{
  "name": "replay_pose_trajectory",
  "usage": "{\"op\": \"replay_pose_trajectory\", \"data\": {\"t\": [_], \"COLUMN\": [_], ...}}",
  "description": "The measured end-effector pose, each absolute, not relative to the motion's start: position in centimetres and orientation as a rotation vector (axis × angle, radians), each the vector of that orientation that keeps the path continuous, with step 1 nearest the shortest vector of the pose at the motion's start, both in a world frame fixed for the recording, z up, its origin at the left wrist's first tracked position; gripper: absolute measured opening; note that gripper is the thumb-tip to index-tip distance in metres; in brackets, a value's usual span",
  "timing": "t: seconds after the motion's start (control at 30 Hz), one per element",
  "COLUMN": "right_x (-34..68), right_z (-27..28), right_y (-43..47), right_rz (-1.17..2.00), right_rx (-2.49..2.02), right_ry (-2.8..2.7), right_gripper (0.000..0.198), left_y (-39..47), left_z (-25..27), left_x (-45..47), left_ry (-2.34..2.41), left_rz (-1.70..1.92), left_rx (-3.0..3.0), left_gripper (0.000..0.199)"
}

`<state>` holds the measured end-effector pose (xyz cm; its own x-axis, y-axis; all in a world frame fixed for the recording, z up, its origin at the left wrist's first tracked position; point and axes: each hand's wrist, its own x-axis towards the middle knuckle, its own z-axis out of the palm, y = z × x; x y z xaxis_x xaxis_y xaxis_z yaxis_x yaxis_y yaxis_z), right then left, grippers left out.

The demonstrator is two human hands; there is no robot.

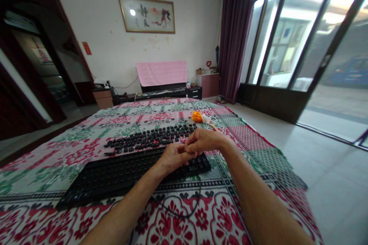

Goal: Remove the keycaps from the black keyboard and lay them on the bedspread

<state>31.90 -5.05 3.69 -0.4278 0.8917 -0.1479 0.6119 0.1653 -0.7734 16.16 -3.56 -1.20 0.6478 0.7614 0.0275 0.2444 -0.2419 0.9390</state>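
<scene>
Daylight pours through the glass doors (283, 42) at right, blown out near the top; the left doorway (61, 38) lies dark. White glare spots the framed picture (148, 14); wide-angle distortion tilts the edges; outdoor details blur.

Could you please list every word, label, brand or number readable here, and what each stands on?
None can be read.
Black plastic keyboard: any lettering too dark and blurred.
Loose black plastic keycaps: any characters too small.
Small red rectangular wall strip: any writing too small.
Gold-framed rectangular wall picture: any writing too blurred.
</scene>
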Motion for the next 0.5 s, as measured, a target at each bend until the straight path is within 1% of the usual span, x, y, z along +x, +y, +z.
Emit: {"op": "replay_pose_trajectory", "data": {"t": [0.13,0.23,0.33,0.37,0.47,0.5], "right_x": [31.8,32.3,33.1,33.3,33.0,32.7], "right_z": [4.1,4.0,3.1,2.6,0.6,-0.1], "right_y": [-5.1,-4.6,-3.5,-3.1,-1.6,-1.2], "right_rz": [0.988,0.878,0.874,0.826,0.477,0.454], "right_rx": [-1.485,-1.534,-1.590,-1.613,-1.588,-1.564], "right_ry": [-2.219,-2.254,-2.148,-2.076,-1.898,-1.879], "right_gripper": [0.017,0.014,0.019,0.021,0.022,0.023], "left_y": [-3.2,-2.7,-2.5,-2.4,-2.5,-2.5], "left_z": [-2.0,-3.2,-3.8,-3.7,-3.1,-2.8], "left_x": [16.3,16.4,16.4,16.4,16.2,16.1], "left_ry": [0.758,0.741,0.805,0.825,0.814,0.806], "left_rz": [0.643,0.673,0.670,0.661,0.612,0.597], "left_rx": [1.801,1.829,1.862,1.886,2.029,2.088], "left_gripper": [0.021,0.026,0.029,0.027,0.022,0.020]}}
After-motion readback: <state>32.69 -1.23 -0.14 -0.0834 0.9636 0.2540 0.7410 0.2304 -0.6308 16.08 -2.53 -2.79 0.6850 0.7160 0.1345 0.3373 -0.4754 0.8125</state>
